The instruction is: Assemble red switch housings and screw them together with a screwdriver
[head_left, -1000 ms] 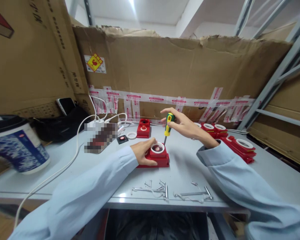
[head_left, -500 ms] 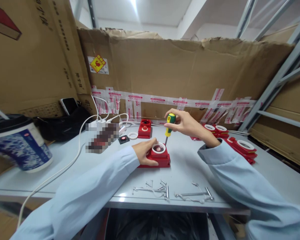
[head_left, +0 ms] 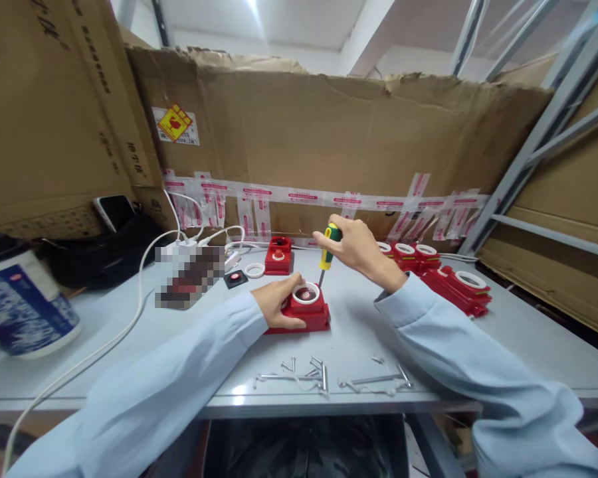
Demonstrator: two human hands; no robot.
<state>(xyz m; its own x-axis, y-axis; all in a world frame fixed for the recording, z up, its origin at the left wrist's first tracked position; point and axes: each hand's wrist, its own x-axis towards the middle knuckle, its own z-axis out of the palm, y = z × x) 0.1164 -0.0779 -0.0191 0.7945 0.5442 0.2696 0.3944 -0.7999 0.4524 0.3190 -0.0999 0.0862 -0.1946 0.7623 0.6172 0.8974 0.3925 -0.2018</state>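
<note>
On the table, a red plastic housing point(head_left: 317, 320) lies under my left hand point(head_left: 279, 304), whose thumb and fingers grip its left part. A white ring point(head_left: 306, 293) surrounds a dark round opening on its top. My right hand point(head_left: 353, 244) is closed around the yellow and green handle of a screwdriver point(head_left: 325, 255). The shaft points down, slightly tilted, and its tip meets the housing's upper right corner beside the ring. Whether a screw sits under the tip is hidden.
Metal T-shaped pieces point(head_left: 323, 378) and small screws point(head_left: 289, 364) lie near the front edge. Behind are another red housing point(head_left: 278, 257), a loose white ring point(head_left: 254, 270) and a black square part point(head_left: 236, 279). More red housings point(head_left: 458, 292) stand right; a cup point(head_left: 22, 299) and white cable point(head_left: 134, 318) are left.
My right hand has shifted its fingers on the screwdriver handle, with the forefinger and thumb now turned differently. The whole view has swung slightly, moving everything left. My left hand keeps its hold.
</note>
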